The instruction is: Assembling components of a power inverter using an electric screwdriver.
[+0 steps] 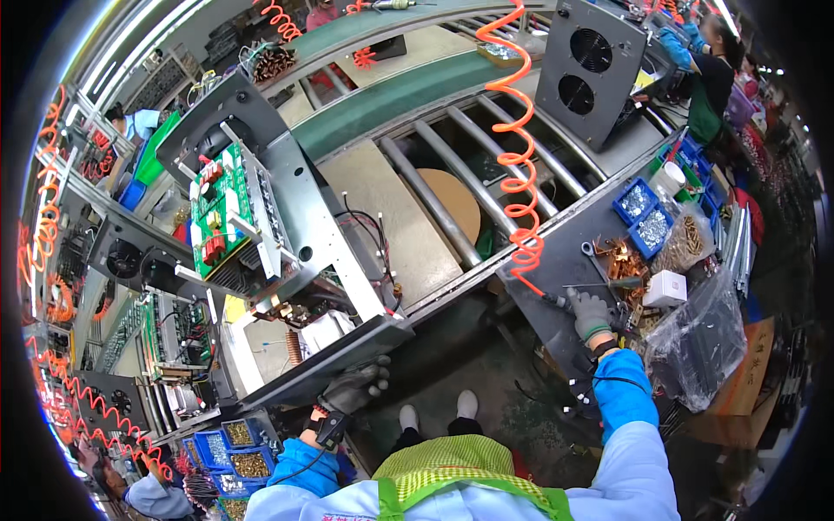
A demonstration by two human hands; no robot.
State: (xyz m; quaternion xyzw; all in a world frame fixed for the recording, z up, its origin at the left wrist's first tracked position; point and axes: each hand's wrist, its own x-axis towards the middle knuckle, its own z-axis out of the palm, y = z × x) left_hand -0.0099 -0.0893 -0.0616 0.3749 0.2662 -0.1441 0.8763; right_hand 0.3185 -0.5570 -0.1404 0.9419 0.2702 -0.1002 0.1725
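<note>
My left hand [354, 388], in a dark grey glove, is beside the lower edge of a black panel on a machine chassis [300, 204]. Its fingers are loosely spread and nothing shows in them; contact with the panel is unclear. A green circuit board [221, 208] with red parts stands upright in the chassis. On the dark tabletop at right, my right hand [591, 314], in a grey glove, reaches with fingers extended. Close to its fingertips are the black end fitting of a coiled orange air hose [524, 211] and a screwdriver [599, 284]. Whatever is under the palm is hidden.
Beyond the chassis runs a roller conveyor [452, 165], carrying a black fan panel [591, 74]. Blue bins [651, 230], copper pieces [618, 260], a white box [665, 288] and plastic wrap [699, 343] crowd the right. More screw bins [230, 451] stand lower left. Other people work nearby.
</note>
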